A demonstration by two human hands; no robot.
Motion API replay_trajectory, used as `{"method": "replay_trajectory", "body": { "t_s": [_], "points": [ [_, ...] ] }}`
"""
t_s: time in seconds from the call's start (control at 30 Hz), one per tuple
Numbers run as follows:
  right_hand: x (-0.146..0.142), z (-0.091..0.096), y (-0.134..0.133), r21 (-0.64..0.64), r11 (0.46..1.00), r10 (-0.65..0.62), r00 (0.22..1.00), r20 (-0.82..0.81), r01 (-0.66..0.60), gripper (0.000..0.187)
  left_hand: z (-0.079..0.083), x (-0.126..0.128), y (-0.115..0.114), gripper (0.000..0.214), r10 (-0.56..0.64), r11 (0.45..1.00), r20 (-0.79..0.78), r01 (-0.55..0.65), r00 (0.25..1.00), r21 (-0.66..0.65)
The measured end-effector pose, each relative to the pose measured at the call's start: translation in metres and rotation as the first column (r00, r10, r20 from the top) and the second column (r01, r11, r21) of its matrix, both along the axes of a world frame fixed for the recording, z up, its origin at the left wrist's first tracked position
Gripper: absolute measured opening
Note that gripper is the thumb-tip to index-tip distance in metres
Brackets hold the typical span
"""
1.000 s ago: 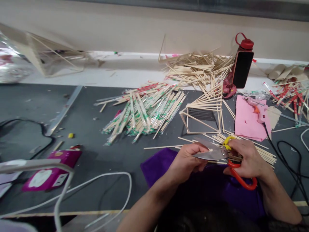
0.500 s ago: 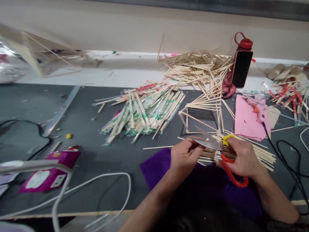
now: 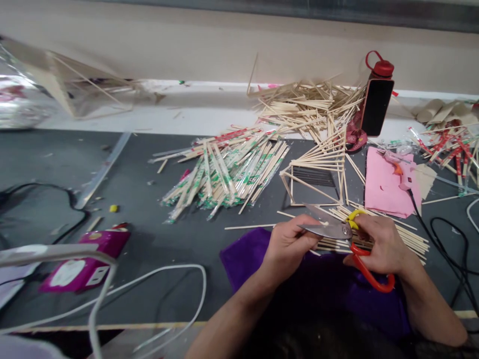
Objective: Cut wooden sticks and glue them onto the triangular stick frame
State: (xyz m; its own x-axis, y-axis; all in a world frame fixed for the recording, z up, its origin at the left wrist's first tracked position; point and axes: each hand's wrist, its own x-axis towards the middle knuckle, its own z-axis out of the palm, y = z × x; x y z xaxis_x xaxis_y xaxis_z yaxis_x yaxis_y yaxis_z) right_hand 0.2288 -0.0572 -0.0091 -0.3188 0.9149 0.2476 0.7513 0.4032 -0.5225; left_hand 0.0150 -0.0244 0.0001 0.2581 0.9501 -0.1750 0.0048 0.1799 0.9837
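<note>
My right hand [image 3: 377, 244] grips the red and yellow handles of a pair of scissors [image 3: 339, 230], whose steel blades point left and stand slightly apart. My left hand [image 3: 290, 244] is closed in a pinch around a short piece of wooden stick held between the blades. Both hands hover over a purple cloth [image 3: 247, 252] at the near edge of the dark table [image 3: 149, 239]. Just beyond my hands lies a row of bare wooden sticks [image 3: 406, 239].
A stick frame [image 3: 316, 174] stands behind my hands, next to a heap of wrapped chopsticks [image 3: 224, 172] and a pile of bare sticks [image 3: 307, 104]. A pink sheet with a glue gun [image 3: 398, 172], a red bottle [image 3: 376, 99], cables and a magenta box [image 3: 84, 267] surround them.
The scissor blades opened wide half a second ago and have now come closer together around the stick piece. My hands stayed in nearly the same spot.
</note>
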Motion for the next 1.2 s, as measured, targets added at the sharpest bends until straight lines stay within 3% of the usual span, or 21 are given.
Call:
{"method": "replay_trajectory", "body": {
  "t_s": [0.3,0.5,0.63,0.73,0.97,1.1,1.2],
  "points": [
    [0.006,-0.001,0.002,-0.029,0.998,0.063,0.997,-0.034,-0.064,0.047,-0.002,0.003,0.0,0.024,-0.031,0.943,0.241,0.109,0.97,-0.314],
    [0.009,-0.003,0.004,0.013,0.991,0.131,0.989,-0.073,-0.131,0.045,-0.003,0.0,0.0,0.042,-0.08,0.813,0.357,0.268,0.931,-0.517],
    [0.008,-0.005,0.005,0.064,0.985,0.165,0.98,-0.107,-0.159,0.044,0.001,0.0,0.003,0.05,-0.181,0.771,0.396,0.38,0.9,-0.511],
    [0.003,-0.004,0.005,0.067,0.988,0.141,0.986,-0.086,-0.136,0.045,-0.001,0.0,0.004,0.055,-0.196,0.797,0.352,0.358,0.915,-0.487],
    [0.0,0.011,-0.003,0.084,0.996,-0.02,0.999,0.047,0.016,0.068,-0.01,-0.007,0.004,0.048,0.0,0.933,0.272,0.097,0.962,-0.346],
    [0.015,0.024,-0.019,0.045,0.979,-0.2,0.973,0.114,0.196,0.075,-0.003,-0.007,0.006,0.038,0.071,0.946,0.31,0.035,0.948,-0.322],
    [0.032,0.029,-0.034,0.007,0.943,-0.326,0.923,0.205,0.331,0.064,0.0,-0.004,0.009,0.037,0.043,0.933,0.296,0.067,0.954,-0.354]
  ]
}}
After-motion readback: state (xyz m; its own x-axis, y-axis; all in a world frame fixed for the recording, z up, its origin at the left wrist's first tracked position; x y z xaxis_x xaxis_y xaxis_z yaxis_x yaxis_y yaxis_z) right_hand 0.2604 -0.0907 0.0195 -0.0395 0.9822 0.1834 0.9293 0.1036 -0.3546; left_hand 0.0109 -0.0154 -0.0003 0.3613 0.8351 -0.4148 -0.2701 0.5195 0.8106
